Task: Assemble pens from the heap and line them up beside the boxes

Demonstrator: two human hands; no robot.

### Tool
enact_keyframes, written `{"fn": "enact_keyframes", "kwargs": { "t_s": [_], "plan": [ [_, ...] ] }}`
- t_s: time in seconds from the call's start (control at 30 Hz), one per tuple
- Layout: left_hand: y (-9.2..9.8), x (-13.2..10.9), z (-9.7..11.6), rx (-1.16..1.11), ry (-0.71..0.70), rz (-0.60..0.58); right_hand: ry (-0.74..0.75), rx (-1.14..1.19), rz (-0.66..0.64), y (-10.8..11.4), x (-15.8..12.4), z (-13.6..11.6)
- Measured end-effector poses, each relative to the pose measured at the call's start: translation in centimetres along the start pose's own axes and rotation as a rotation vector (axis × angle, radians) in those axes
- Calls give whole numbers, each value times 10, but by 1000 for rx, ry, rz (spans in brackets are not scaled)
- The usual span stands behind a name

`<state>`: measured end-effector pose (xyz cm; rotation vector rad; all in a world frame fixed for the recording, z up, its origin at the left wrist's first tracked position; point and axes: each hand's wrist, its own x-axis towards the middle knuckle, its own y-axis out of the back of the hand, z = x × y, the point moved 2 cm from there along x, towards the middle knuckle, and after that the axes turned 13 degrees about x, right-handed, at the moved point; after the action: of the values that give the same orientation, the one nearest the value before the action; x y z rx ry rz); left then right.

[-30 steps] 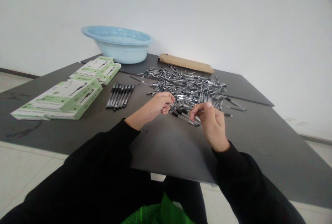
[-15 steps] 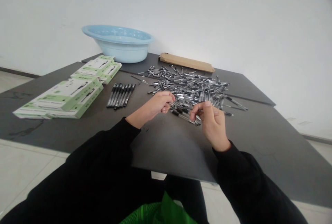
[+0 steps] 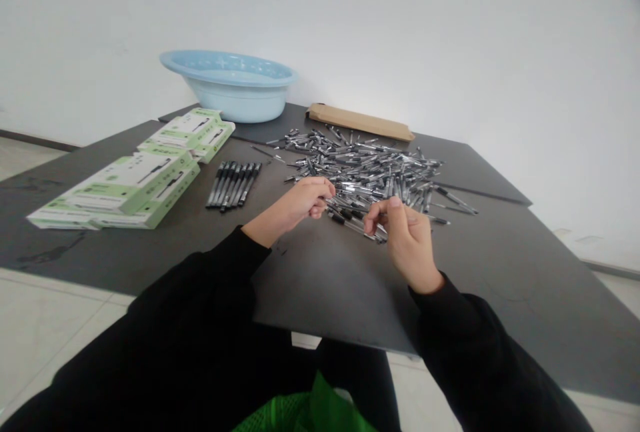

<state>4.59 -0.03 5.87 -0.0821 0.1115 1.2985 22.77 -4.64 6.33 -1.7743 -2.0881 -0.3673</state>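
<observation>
A large heap of loose black-and-clear pens (image 3: 370, 169) lies on the dark table (image 3: 325, 279). My left hand (image 3: 300, 202) is curled closed at the heap's near edge, its fingertips pinched on a pen. My right hand (image 3: 405, 239) is also closed, thumb against fingers, gripping a pen at the heap's front. The two hands face each other a short way apart. A neat row of several black pens (image 3: 233, 184) lies to the left of my left hand.
Green-and-white pen boxes (image 3: 125, 182) are stacked at the left, with more boxes (image 3: 193, 131) behind them. A light blue basin (image 3: 233, 89) stands at the back. A flat brown cardboard packet (image 3: 357, 122) lies at the back middle. White wall behind.
Both hands stay at the heap's front edge; the right hand has shifted slightly left and tilted. The view has drifted a little.
</observation>
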Motion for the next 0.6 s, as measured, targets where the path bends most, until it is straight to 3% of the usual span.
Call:
{"fn": "enact_keyframes", "kwargs": {
  "t_s": [0.6],
  "plan": [
    [1, 2, -1, 5, 38, -13, 2, -18, -8, -2, -1, -2]
  ]
}}
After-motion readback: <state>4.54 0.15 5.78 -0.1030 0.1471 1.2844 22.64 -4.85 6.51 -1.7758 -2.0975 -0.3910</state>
